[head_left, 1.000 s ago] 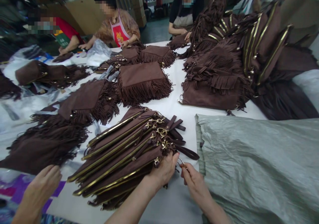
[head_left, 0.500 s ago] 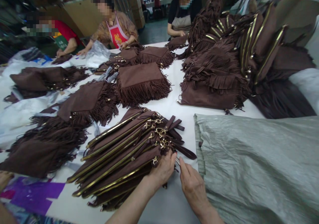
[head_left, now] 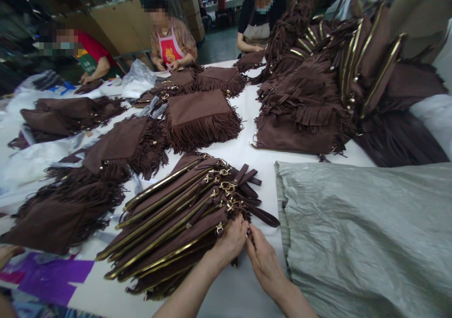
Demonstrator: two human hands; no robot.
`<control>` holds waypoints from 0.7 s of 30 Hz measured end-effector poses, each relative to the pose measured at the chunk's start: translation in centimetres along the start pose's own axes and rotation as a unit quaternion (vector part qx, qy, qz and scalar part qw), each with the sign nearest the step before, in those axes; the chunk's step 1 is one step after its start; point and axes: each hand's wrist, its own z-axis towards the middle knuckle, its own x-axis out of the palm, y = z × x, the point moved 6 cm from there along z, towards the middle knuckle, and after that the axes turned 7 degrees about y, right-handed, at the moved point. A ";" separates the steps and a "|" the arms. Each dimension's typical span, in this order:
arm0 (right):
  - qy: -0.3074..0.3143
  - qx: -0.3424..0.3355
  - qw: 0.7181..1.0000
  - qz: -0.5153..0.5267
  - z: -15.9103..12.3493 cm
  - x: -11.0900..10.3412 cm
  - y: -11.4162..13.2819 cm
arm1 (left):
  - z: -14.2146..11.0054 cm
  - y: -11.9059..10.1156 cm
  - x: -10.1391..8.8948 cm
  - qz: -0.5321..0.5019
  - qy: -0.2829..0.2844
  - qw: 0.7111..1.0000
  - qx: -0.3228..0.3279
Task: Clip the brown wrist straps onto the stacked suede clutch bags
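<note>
In front of me lies a fanned stack of brown pouches (head_left: 169, 219) with gold zips, metal rings and wrist straps (head_left: 263, 214). My left hand (head_left: 231, 238) is closed on the right end of one pouch near the stack's front, beside a gold ring (head_left: 219, 228). Close against it, my right hand (head_left: 264, 259) is closed with its fingertips at the same pouch end. A small metal tool (head_left: 250, 232) shows only in part between the right fingers; its kind is hidden.
Brown fringed pouches (head_left: 201, 108) lie further back and along the left. A large pile of them (head_left: 300, 82) rises at the back right. A grey-green plastic sheet (head_left: 367, 224) covers the right side. Several people (head_left: 171, 44) work across the table; another person's hand (head_left: 9, 254) is at the left edge.
My right hand has shifted slightly left and its fingertips have come up to my left hand. The tool between them now shows less. A person opposite has drawn an outstretched arm back.
</note>
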 end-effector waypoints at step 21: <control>-0.058 -0.004 0.986 -0.156 1.1 0.0 -0.9 | -0.6 -0.5 0.4 0.217 0.040 0.975 0.037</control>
